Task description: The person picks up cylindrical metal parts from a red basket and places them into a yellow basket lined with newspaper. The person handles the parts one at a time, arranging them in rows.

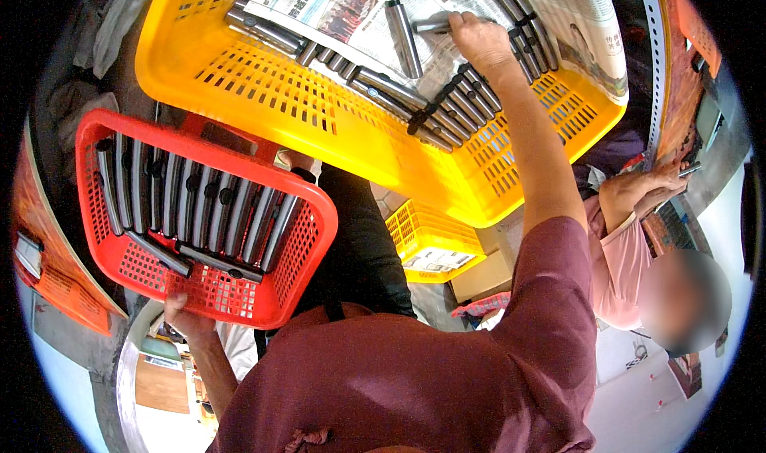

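Observation:
My left hand (188, 319) grips the near edge of a red plastic basket (327, 238) at the lower left. Inside it, a row of shiny dark metal tubes (195, 202) with black parts stands side by side, and a few more lie along the bottom. My right hand (479, 38) reaches into a large yellow basket (399, 170), its fingers closed on a metal tube (432, 26) lying over newspaper. Another loose tube (404, 40) lies slanted just left of that hand. My fingertips are partly hidden.
Newspaper (319, 22) lines the yellow basket, with several tubes along its sides. A smaller yellow basket (439, 242) stands below, beside a cardboard box (483, 277). At the right, a person in a pink top (618, 250) holds a small dark object (690, 169).

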A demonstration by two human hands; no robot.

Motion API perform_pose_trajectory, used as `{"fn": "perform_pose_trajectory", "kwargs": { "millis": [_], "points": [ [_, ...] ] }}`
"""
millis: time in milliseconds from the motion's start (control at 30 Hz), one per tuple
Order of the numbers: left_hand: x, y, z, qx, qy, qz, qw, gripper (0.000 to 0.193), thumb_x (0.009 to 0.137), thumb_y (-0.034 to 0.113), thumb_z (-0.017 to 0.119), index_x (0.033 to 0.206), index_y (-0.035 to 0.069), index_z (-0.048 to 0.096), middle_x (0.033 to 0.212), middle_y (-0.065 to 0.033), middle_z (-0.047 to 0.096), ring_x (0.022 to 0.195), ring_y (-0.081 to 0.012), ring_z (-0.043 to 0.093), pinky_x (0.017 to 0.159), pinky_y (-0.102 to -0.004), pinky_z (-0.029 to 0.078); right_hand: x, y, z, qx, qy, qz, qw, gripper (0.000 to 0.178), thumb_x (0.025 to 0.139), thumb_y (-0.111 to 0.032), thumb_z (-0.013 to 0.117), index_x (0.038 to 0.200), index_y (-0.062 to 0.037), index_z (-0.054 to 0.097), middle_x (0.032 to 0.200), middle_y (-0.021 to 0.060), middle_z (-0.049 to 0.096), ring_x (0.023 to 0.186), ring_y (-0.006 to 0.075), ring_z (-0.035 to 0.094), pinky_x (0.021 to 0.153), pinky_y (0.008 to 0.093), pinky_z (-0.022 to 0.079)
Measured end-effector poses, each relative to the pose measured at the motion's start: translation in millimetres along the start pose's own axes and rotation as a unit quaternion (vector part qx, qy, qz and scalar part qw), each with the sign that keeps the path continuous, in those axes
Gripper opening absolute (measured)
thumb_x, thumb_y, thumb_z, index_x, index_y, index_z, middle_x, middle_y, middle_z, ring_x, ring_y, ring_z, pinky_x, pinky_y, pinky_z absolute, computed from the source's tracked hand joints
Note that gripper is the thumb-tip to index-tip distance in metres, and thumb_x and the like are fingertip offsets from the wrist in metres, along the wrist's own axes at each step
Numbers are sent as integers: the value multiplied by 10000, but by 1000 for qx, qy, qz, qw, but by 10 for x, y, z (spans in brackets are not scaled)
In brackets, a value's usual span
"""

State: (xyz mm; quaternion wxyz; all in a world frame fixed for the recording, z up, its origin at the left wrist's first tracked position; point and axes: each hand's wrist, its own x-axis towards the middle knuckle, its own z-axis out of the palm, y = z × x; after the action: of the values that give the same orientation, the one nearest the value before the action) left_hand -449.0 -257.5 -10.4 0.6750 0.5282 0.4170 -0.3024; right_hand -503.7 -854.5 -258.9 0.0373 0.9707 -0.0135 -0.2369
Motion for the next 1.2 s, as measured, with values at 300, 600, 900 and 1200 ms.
{"fn": "perform_pose_trajectory", "kwargs": {
  "millis": [300,600,900,1200],
  "points": [
    [4,-19,168,-5,-19,0,1000,721,627,166,550,1319,0,431,1217,-145,562,1108,-328,557,969,-490,447,7,371,-48,60,105,150,981,321,816,-329,637,1003,-76,576,956,142,628,870,327,647,682,464,549],
    [51,3,51,6,-17,-19,1000,692,628,163,549,1293,-6,456,1202,-139,571,1095,-315,563,963,-477,452,7,490,66,29,126,117,985,259,847,-286,625,954,-67,538,926,130,592,843,335,632,676,439,546],
    [44,-14,45,6,-5,-12,1000,701,624,157,538,1301,-4,450,1212,-142,567,1104,-316,561,968,-474,452,32,475,120,54,121,151,980,276,864,-327,609,971,-84,534,946,150,586,820,368,638,669,467,540],
    [84,-4,119,-5,-14,-24,1000,706,621,155,526,1307,6,449,1211,-148,564,1099,-321,562,951,-477,461,21,490,109,74,114,182,974,294,893,-354,570,1042,-102,547,988,154,589,842,378,631,682,478,530]
  ]
}}
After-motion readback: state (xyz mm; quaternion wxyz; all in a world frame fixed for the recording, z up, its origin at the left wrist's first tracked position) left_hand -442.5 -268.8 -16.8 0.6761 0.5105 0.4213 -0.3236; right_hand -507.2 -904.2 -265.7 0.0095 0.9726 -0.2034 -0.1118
